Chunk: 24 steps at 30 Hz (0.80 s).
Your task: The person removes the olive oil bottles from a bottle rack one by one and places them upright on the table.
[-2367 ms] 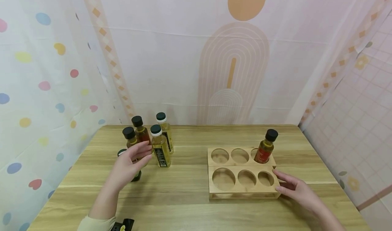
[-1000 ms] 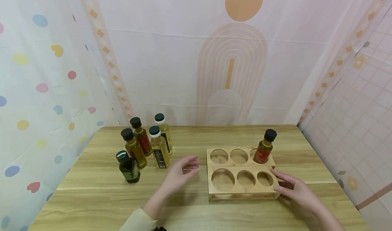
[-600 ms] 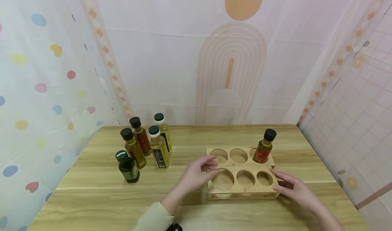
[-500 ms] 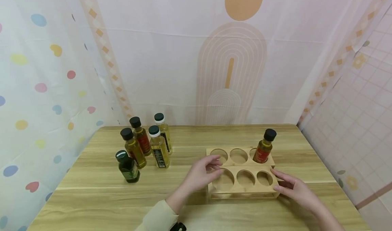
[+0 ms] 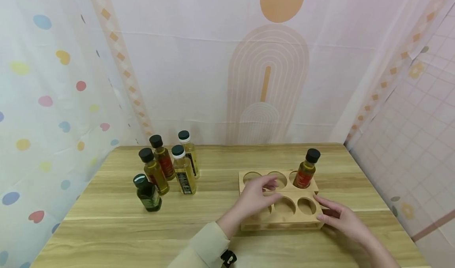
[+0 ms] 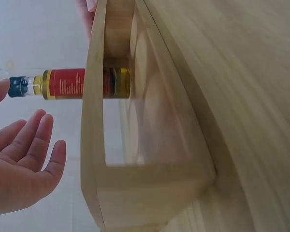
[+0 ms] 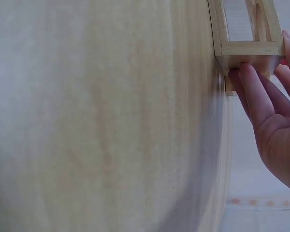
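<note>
A two-tier wooden bottle rack with round holes stands on the table. In its back right hole sits a small bottle with a black cap and red label, which also shows sideways as the red-labelled bottle in the left wrist view. My left hand hovers over the rack's left part, fingers loosely bent and holding nothing. At the right end, my right hand holds the rack. In the right wrist view, fingertips rest against its end panel. The left hand hides some of the left holes.
At the table's left stand a dark green bottle, a black-capped oil bottle with another black-capped bottle behind it, and a yellow oil bottle before a similar one. A patterned curtain hangs behind the table.
My left hand has moved right, from beside the left bottles to above the rack's left part, carrying nothing. The right hand stays at the rack's right end; the bottles have not moved.
</note>
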{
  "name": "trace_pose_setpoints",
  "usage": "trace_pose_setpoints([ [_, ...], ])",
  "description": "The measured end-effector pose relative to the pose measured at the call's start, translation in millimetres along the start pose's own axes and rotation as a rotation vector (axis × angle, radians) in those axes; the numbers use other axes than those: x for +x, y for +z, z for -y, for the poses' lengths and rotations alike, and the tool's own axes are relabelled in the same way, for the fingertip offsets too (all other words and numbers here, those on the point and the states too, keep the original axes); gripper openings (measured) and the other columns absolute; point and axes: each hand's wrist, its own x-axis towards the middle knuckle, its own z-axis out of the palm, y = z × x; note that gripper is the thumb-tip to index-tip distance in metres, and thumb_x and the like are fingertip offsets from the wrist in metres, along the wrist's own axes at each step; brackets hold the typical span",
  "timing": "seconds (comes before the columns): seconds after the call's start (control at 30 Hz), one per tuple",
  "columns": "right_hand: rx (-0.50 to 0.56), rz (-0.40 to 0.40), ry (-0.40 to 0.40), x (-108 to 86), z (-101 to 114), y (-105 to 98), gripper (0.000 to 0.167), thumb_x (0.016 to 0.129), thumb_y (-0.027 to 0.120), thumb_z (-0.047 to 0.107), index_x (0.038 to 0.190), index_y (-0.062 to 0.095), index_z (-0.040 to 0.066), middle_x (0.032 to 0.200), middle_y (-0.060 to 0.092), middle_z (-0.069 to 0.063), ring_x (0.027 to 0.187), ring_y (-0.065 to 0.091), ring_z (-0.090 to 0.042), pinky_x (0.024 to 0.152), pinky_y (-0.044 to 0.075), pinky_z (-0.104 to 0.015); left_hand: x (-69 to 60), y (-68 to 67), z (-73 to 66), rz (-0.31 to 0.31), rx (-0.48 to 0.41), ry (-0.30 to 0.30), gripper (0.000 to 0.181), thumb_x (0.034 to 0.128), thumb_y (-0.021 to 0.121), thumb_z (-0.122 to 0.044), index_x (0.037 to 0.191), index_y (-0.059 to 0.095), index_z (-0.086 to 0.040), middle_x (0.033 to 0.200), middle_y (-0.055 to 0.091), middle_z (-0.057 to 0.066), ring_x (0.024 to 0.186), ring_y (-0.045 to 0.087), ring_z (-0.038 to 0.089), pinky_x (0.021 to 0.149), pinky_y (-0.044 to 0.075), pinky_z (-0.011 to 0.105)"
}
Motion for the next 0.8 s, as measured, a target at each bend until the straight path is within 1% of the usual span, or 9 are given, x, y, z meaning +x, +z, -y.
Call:
trace_pose_setpoints([
  [0.03, 0.0, 0.001, 0.001, 0.1, 0.0, -0.1, 0.06, 0.096, 0.067, 0.014, 0.144, 0.041, -0.009, 0.139, 0.044, 0.021, 0.105, 0.057, 0.005, 0.083, 0.055, -0.025, 2.2, 1.8, -1.5, 0.001, -0.001, -0.002, 0.049, 0.0893, 0.075, -0.017, 0.133, 0.059, -0.004, 0.116, 0.068, 0.011, 0.103, 0.064, 0.018, 0.091, 0.052, 0.035],
  [0.1, 0.003, 0.005, 0.006, 0.3, -0.1, -0.3, 0.06, 0.096, 0.066, 0.014, 0.145, 0.04, -0.01, 0.147, 0.044, 0.001, 0.105, 0.057, 0.005, 0.083, 0.055, -0.025, 6.8, 5.3, -3.9, 0.003, 0.011, -0.001, 0.049, 0.0894, 0.075, -0.018, 0.133, 0.059, -0.004, 0.117, 0.069, 0.011, 0.103, 0.064, 0.015, 0.091, 0.052, 0.034],
  [0.17, 0.011, 0.012, 0.015, 0.8, 0.0, -0.6, 0.06, 0.096, 0.066, 0.014, 0.145, 0.039, -0.009, 0.15, 0.037, -0.021, 0.105, 0.057, 0.005, 0.083, 0.055, -0.026, 11.2, 8.5, -6.5, 0.003, 0.023, -0.005, 0.049, 0.09, 0.075, -0.019, 0.134, 0.059, -0.004, 0.117, 0.069, 0.008, 0.105, 0.063, 0.014, 0.09, 0.052, 0.033],
  [0.2, 0.012, 0.014, 0.018, 1.0, 0.0, -0.7, 0.06, 0.096, 0.066, 0.014, 0.145, 0.039, -0.009, 0.15, 0.033, -0.029, 0.105, 0.056, 0.005, 0.083, 0.055, -0.025, 13.4, 10.2, -7.6, 0.002, 0.031, -0.008, 0.051, 0.0902, 0.075, -0.021, 0.135, 0.058, -0.003, 0.118, 0.069, 0.007, 0.106, 0.063, 0.013, 0.09, 0.052, 0.031],
  [0.23, 0.014, 0.016, 0.021, 1.1, 0.0, -1.0, 0.06, 0.097, 0.065, 0.014, 0.146, 0.039, -0.009, 0.149, 0.031, -0.033, 0.105, 0.056, 0.006, 0.083, 0.055, -0.025, 16.1, 11.8, -8.9, 0.001, 0.042, -0.008, 0.052, 0.0906, 0.074, -0.022, 0.136, 0.058, -0.004, 0.118, 0.069, 0.006, 0.106, 0.063, 0.013, 0.089, 0.052, 0.03],
  [0.4, 0.002, 0.014, 0.022, 1.3, -0.1, -1.6, 0.06, 0.097, 0.065, 0.014, 0.146, 0.039, -0.008, 0.149, 0.031, -0.033, 0.106, 0.055, 0.007, 0.083, 0.054, -0.025, 30.8, 20.3, -13.0, -0.018, 0.094, -0.021, 0.054, 0.0915, 0.073, -0.027, 0.138, 0.057, -0.007, 0.121, 0.068, 0.005, 0.109, 0.062, 0.015, 0.09, 0.051, 0.028],
  [0.47, 0.001, 0.015, 0.02, 1.2, -0.2, -1.7, 0.06, 0.097, 0.065, 0.014, 0.146, 0.039, -0.008, 0.149, 0.032, -0.033, 0.106, 0.055, 0.007, 0.083, 0.055, -0.025, 37.1, 24.2, -13.0, -0.034, 0.084, -0.032, 0.054, 0.0911, 0.074, -0.028, 0.138, 0.057, -0.008, 0.123, 0.067, 0.006, 0.109, 0.062, 0.015, 0.09, 0.051, 0.029],
  [0.63, 0.002, 0.021, 0.022, 1.4, -0.2, -2.1, 0.06, 0.097, 0.064, 0.014, 0.147, 0.039, -0.007, 0.15, 0.032, -0.032, 0.106, 0.054, 0.008, 0.083, 0.054, -0.025, 50.6, 34.3, -10.5, -0.072, 0.012, -0.057, 0.056, 0.0893, 0.076, -0.026, 0.139, 0.056, -0.008, 0.126, 0.065, 0.007, 0.112, 0.061, 0.014, 0.091, 0.052, 0.031],
  [0.8, -0.002, 0.015, 0.011, 0.8, 0.5, -1.6, 0.059, 0.097, 0.065, 0.014, 0.146, 0.04, -0.007, 0.15, 0.032, -0.032, 0.107, 0.055, 0.007, 0.084, 0.054, -0.024, 62.5, 42.3, -10.3, -0.084, 0.02, -0.071, 0.058, 0.0897, 0.075, -0.029, 0.14, 0.055, -0.01, 0.132, 0.062, 0.002, 0.119, 0.057, 0.016, 0.094, 0.05, 0.029],
])
